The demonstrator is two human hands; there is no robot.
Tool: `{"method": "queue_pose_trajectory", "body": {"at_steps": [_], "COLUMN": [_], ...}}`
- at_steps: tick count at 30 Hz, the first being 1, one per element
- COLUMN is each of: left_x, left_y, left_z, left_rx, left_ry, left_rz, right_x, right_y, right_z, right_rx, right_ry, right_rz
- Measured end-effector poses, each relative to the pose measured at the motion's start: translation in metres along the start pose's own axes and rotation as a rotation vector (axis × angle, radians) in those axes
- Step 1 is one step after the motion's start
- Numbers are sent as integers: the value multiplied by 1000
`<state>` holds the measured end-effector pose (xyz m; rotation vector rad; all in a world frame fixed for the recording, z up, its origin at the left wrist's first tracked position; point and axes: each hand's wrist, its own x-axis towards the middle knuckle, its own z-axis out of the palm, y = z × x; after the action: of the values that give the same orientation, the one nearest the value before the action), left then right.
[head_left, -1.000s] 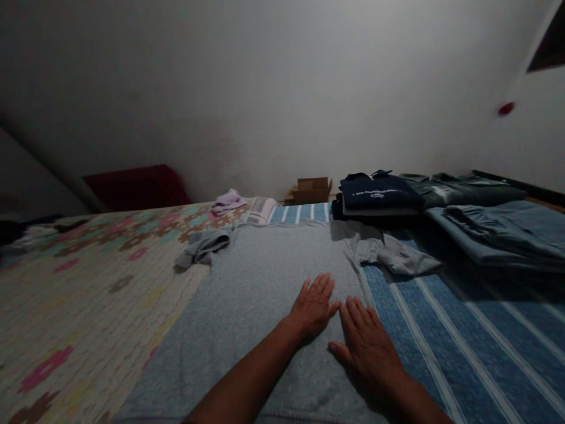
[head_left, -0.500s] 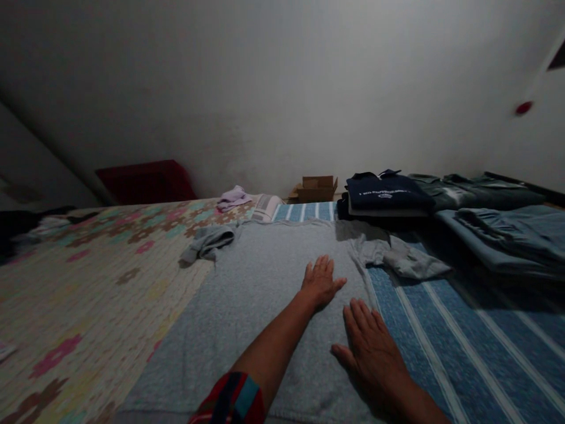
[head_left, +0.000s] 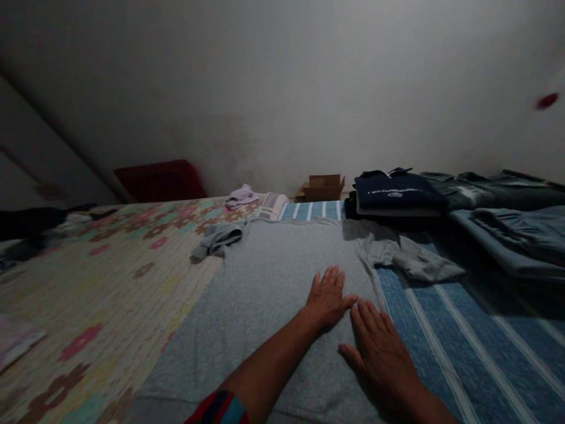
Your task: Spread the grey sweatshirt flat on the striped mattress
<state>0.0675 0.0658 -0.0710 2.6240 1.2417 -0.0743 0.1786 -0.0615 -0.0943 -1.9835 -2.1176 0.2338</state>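
A grey long-sleeved shirt (head_left: 265, 294) lies spread out before me, its neck end away from me and its sleeves bunched at both sides. My left hand (head_left: 328, 297) rests flat on the right half of the shirt's body, fingers extended. Close beside it, my right hand (head_left: 382, 347) lies along the shirt's right edge, fingers straight and thumb apart. The left thumb almost meets the right fingertips. Neither hand holds anything.
A floral quilt (head_left: 145, 288) spreads on the left, a blue striped sheet (head_left: 424, 330) on the right. Folded dark blue clothes (head_left: 397, 194) and folded jeans (head_left: 521, 235) are stacked at right. Behind are a lilac cloth (head_left: 242, 196), a cardboard box (head_left: 324, 187) and a red object (head_left: 161, 179).
My left hand has slid slightly toward me and closer to the right hand. The view has turned a little left, so the surroundings appear shifted right.
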Motion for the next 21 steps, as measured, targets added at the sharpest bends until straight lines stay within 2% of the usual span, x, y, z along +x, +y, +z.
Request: {"method": "queue_pose_trajectory", "body": {"at_steps": [3,7,11,16,21], "left_x": [-7,-31,-55,-61,-72], "left_y": [5,11,8,4,13], "left_z": [-5,-10,1,15,7], "left_rx": [-10,-18,-26,-27,-68], "left_ry": [-19,-6,-1,33,15], "left_rz": [-11,10,35,32,42], "right_x": [1,0,-2,-2,-4], "right_y": [0,1,4,7,11], "right_z": [0,2,7,15,7], "right_rx": [-10,-37,-58,-59,57], "right_ry": [-8,0,54,121,169], "right_rz": [-2,-10,-27,-39,-33]}}
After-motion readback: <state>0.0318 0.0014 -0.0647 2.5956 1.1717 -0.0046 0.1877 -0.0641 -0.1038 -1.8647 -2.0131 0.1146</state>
